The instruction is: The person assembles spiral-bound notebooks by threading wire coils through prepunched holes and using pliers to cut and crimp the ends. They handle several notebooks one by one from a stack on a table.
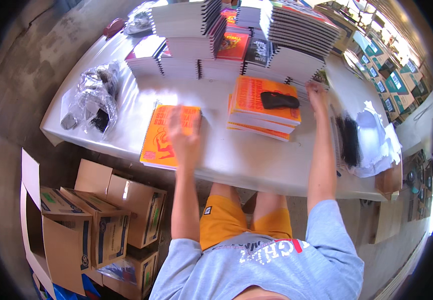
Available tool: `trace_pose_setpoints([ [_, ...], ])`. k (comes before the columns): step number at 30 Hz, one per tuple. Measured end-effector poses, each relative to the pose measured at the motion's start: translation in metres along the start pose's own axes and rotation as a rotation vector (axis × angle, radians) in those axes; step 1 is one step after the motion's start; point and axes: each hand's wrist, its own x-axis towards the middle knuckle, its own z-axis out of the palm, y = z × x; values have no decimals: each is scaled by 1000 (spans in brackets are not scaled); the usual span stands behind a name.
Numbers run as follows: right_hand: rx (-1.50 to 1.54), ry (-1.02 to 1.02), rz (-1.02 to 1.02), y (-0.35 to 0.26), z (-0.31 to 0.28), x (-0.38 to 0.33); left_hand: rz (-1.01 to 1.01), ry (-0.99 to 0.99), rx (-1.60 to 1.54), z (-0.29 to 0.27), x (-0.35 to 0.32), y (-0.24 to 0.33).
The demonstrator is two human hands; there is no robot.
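Note:
My left hand (185, 136) lies over the right side of an orange spiral-bound notebook (157, 137) near the table's front edge. Its fingers look stretched out, though motion blurs them. To the right stands a short stack of orange notebooks (261, 117), with a black pouch-like object (279, 100) on top. Past that stack's right side reaches my right hand (317, 95), its fingers curled together beside the lower corner of a tall stack of spiral-bound books (299, 62). What those fingers hold, if anything, is too small to make out.
More stacked books (184, 47) line the back of the white table (216, 165). Clear plastic wrapping with black pieces (98, 97) lies at left; black binding coils (349, 140) and crumpled white plastic (379, 142) lie at right. Cardboard boxes (109, 225) stand on the floor at lower left.

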Motion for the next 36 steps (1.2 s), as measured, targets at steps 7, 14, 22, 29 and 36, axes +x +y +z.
trace_pose_setpoints([
  [7, 691, -548, 753, 40, 21, -16, 95, -505, 34, 123, -11, 8],
  [14, 87, -115, -54, -38, 6, -30, 71, -497, 266, 93, -21, 9],
  [22, 535, 214, -251, -84, -17, -4, 61, -543, 337, 98, -11, 18],
  [29, 440, -131, -130, -77, -97, -98, -180, -187, -731, 46, -27, 63],
  [36, 754, -478, 390, -9, -79, -208, -204, -259, -480, 78, -137, 31],
])
